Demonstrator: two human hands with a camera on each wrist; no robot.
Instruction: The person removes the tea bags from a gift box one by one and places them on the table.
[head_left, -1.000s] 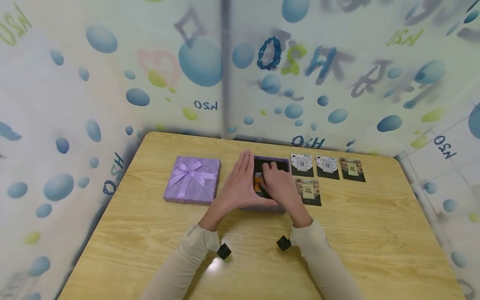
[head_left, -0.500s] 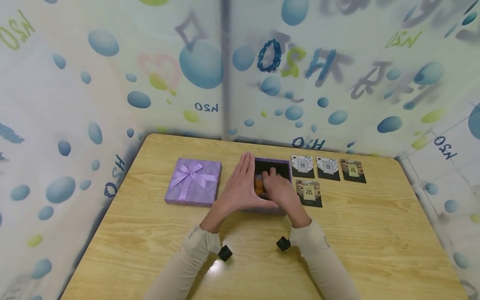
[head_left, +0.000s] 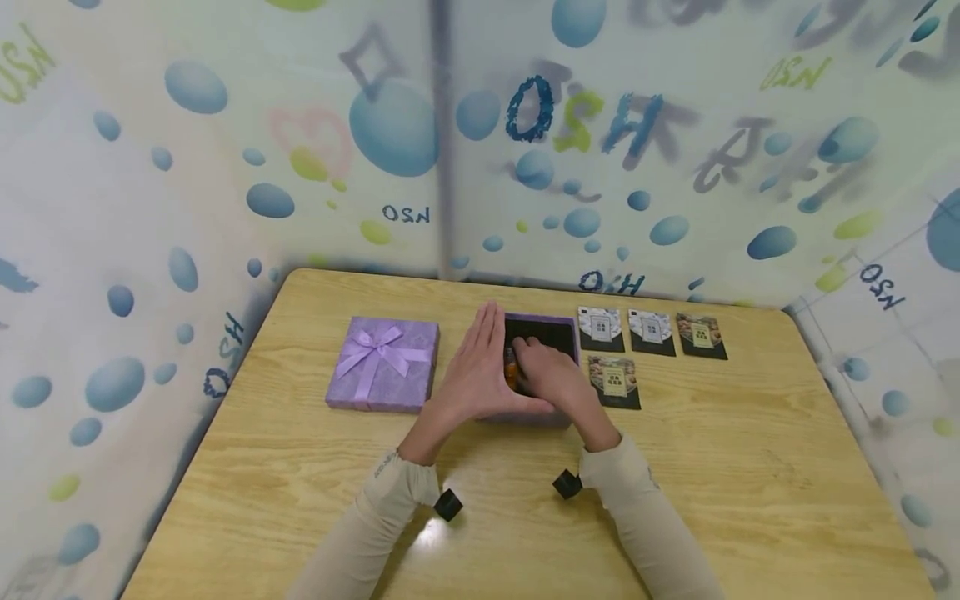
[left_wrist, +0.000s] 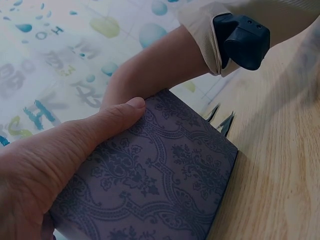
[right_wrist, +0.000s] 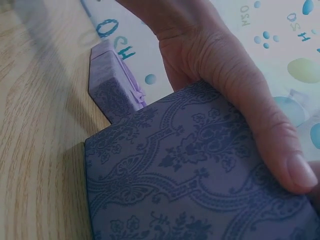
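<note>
An uncovered purple patterned box [head_left: 536, 417] with a black interior stands in the middle of the table. My left hand [head_left: 474, 371] lies along its left side with straight fingers, and the thumb rests along the near rim, as the left wrist view also shows. My right hand [head_left: 553, 372] reaches into the box with bent fingers, over a dark and orange packet-like item [head_left: 512, 368]. The fingertips are hidden inside, so whether they pinch the item cannot be seen. In the right wrist view, the left thumb [right_wrist: 280, 145] lies over the box's edge.
A purple lid [head_left: 385, 364] with a ribbon bow lies left of the box. To the right lie two white-and-black packets [head_left: 601, 328] [head_left: 652, 332] and two brownish food-picture packets [head_left: 702, 335] [head_left: 615, 381]. A patterned wall [head_left: 480, 200] borders the wooden table [head_left: 300, 483].
My right fingers have shifted slightly left inside the box and now cover more of the orange item. The left hand stays along the box's side. The view has shifted a little.
</note>
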